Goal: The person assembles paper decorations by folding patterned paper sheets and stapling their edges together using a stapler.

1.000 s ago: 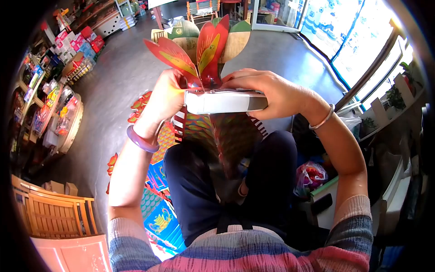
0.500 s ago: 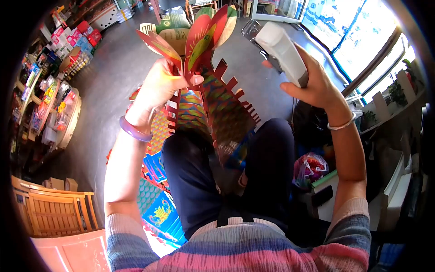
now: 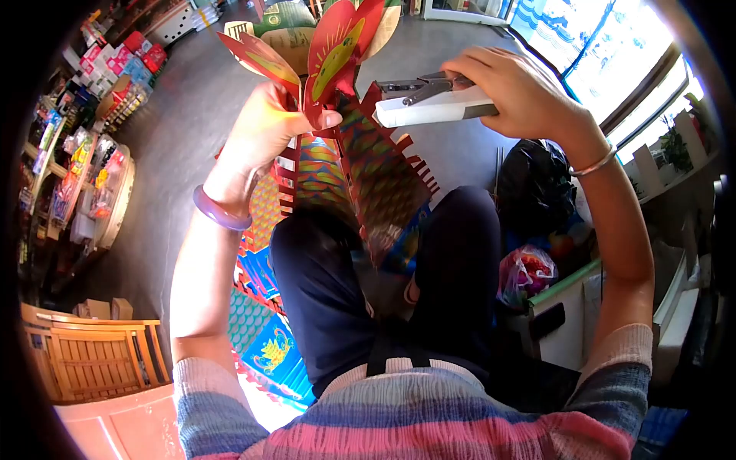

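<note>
Since the earlier frame, your right hand [image 3: 521,92] has swung the stapler [image 3: 433,110] down and inward; it now lies nearly level, nose toward the red petals [image 3: 335,57]. You hold it by its rear end; whether the nose touches the work, I cannot tell. Your left hand [image 3: 268,126] remains closed in a pinch at the base of the petals, thumb forward, and has shifted only slightly.

Those petals stand upright on top of the scale-patterned piece [image 3: 318,165], which runs down between your knees and has red cut tabs along its edges. Blue printed paper [image 3: 274,353] lies beside your left leg.

You are working over a smooth grey floor [image 3: 188,115], which catches light from the window side. Along its left edge stand loaded shelves [image 3: 73,180], with stacked boxes [image 3: 115,73] toward the far left corner. At the near left corner you have a slatted wooden chair [image 3: 96,353]. Bright blue-and-white curtains [image 3: 552,31] line the far right corner. Nearer along the right edge sit a black plastic bag [image 3: 537,184] and, just beside it, a clear bag [image 3: 529,272] with red contents.
</note>
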{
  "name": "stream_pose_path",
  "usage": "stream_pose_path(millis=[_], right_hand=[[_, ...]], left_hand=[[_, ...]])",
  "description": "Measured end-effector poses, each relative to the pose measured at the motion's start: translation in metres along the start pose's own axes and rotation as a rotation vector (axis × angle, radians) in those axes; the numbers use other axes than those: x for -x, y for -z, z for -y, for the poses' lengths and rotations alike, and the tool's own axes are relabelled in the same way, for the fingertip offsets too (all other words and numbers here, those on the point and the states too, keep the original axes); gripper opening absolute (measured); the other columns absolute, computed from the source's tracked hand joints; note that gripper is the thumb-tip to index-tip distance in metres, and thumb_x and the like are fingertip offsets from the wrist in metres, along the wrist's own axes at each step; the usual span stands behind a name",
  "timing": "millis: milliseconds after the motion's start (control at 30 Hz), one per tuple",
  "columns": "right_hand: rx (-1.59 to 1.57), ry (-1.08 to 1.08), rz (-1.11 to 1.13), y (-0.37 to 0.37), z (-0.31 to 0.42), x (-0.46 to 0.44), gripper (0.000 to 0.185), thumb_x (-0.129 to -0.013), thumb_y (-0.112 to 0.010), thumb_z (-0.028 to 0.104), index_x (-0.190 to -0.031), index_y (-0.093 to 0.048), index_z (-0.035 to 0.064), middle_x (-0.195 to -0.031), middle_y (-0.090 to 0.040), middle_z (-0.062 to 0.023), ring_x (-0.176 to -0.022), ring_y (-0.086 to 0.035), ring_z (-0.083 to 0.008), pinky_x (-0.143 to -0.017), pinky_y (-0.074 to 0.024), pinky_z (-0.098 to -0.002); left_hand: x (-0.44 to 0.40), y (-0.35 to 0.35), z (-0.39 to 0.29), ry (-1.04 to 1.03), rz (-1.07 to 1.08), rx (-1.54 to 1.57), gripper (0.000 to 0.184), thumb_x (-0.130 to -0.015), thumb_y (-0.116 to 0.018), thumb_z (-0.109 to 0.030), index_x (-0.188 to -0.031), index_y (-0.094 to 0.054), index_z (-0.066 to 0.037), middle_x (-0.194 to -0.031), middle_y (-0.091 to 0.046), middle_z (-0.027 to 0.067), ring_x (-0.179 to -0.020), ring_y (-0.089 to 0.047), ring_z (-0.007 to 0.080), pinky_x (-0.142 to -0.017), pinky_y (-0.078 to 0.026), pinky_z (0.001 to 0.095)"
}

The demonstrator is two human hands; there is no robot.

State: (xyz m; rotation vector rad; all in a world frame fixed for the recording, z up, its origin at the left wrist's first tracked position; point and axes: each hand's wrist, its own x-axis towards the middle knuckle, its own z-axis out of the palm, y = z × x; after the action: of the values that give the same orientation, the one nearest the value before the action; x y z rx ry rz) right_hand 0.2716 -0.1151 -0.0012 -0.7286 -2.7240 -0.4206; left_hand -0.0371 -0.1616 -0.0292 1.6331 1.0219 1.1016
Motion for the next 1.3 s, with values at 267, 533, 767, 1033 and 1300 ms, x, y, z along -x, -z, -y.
stream_pose_path(millis=[267,533,767,1033,1300], right_hand=[[0.038,0.029,0.014,0.000,-0.001,-0.006,0.050,-0.061,-0.071,0.004,-0.109,-0.054,0.0059,-0.093,-0.055,-0.0085,-0.091,-0.055,-0.0268,-0.079,-0.0447,-0.0361],[0.090,0.054,0.008,-0.002,0.009,-0.012,0.051,-0.061,-0.071,0.005,-0.108,-0.054,0.0067,-0.094,-0.055,-0.0089,-0.092,-0.056,-0.0291,-0.080,-0.0455,-0.0382],[0.093,0.014,0.040,0.000,0.017,-0.016,0.044,-0.063,-0.069,0.006,-0.105,-0.056,0.0062,-0.093,-0.056,-0.0101,-0.092,-0.058,-0.0294,-0.081,-0.0459,-0.0396],[0.147,0.022,0.052,-0.002,0.019,-0.019,0.039,-0.063,-0.068,0.007,-0.100,-0.057,0.0073,-0.089,-0.055,-0.0098,-0.089,-0.058,-0.0287,-0.078,-0.0460,-0.0396],[0.158,0.034,0.045,-0.005,0.019,-0.022,0.033,-0.064,-0.068,0.007,-0.095,-0.058,0.0078,-0.084,-0.055,-0.0096,-0.085,-0.058,-0.0291,-0.075,-0.0459,-0.0403]], left_hand=[[-0.002,0.000,0.009,-0.015,-0.003,0.076,0.033,-0.072,-0.075,-0.004,-0.101,-0.061,0.001,-0.091,-0.063,0.0005,-0.084,-0.057,0.0080,-0.077,-0.046,0.0247],[-0.004,0.004,0.013,-0.032,0.008,0.008,0.034,-0.072,-0.077,-0.008,-0.101,-0.061,0.001,-0.090,-0.063,0.0007,-0.084,-0.057,0.0088,-0.077,-0.045,0.0249],[-0.005,0.004,0.015,-0.037,0.002,0.039,0.035,-0.071,-0.078,-0.009,-0.100,-0.061,0.001,-0.091,-0.064,0.0013,-0.084,-0.057,0.0093,-0.077,-0.045,0.0255],[-0.005,0.004,0.018,-0.064,-0.008,0.031,0.033,-0.071,-0.078,-0.011,-0.098,-0.061,0.001,-0.088,-0.063,0.0009,-0.082,-0.057,0.0085,-0.075,-0.045,0.0247],[-0.005,0.006,0.017,-0.056,-0.006,-0.002,0.030,-0.071,-0.078,-0.011,-0.095,-0.062,0.000,-0.085,-0.063,-0.0001,-0.078,-0.056,0.0075,-0.072,-0.045,0.0236]])
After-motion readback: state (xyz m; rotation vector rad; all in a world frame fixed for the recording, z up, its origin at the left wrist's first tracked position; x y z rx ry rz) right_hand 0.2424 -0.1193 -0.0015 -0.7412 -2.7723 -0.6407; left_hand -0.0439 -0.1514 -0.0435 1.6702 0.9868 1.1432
